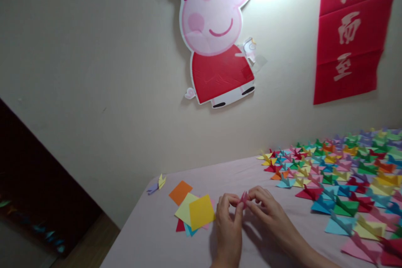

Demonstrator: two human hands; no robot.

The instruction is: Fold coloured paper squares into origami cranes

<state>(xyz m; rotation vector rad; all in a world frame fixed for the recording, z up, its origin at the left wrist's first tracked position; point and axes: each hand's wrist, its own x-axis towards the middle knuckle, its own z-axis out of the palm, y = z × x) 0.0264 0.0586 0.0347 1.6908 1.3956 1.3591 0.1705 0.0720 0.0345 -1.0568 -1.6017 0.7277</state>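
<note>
Between my two hands is a small folded piece of pink paper (244, 197), held up just above the table. The fingertips of my left hand (228, 217) pinch it from the left. My right hand (270, 209) grips it from the right with thumb and fingers. Its lower part is hidden behind my fingers. Just left of my left hand lies a loose pile of square paper sheets, with a yellow sheet (202, 212) on top, a pale yellow sheet (185, 208) under it and an orange sheet (180, 193) at the back.
Rows of folded paper cranes (346, 206) in many colours cover the table's right side. Two folded paper pieces, one pale yellow (161, 181) and one purple (153, 188), lie at the far left corner of the cloth-covered table (138, 243). Behind stands a wall with a cartoon pig cutout (222, 73).
</note>
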